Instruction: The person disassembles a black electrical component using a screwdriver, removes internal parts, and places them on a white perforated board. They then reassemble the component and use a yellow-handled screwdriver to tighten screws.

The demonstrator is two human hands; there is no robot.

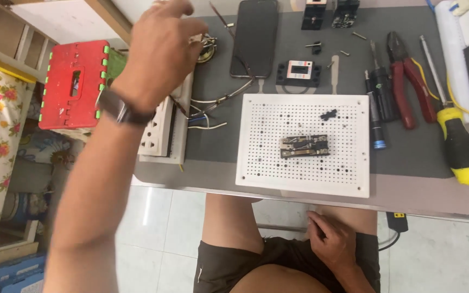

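The left hand (161, 46) reaches far over the surface (424, 190), fingers bent and loosely spread, and holds nothing that shows. It hovers over the white socket box (164, 130) at the left edge, with its loose wires (207, 116), and is close to a small round metal part (208, 50). It looks like the step of reaching for a part, and a sure pick would need the fingers to close on something small. The right hand (332, 241) rests on the lap under the surface, fingers curled on the dark shorts (278, 263), holding nothing. Near the middle lies a white board full of holes (302, 168). It works like a tray: a small dark switch part (304, 146) and a tiny black piece (328, 114) sit on it. Past the board are a dark phone (255, 35) and a small grey block (298, 72). To the right lie red pliers (405, 81) and a yellow and black screwdriver (460, 146). A red stool (74, 84) stands to the left.
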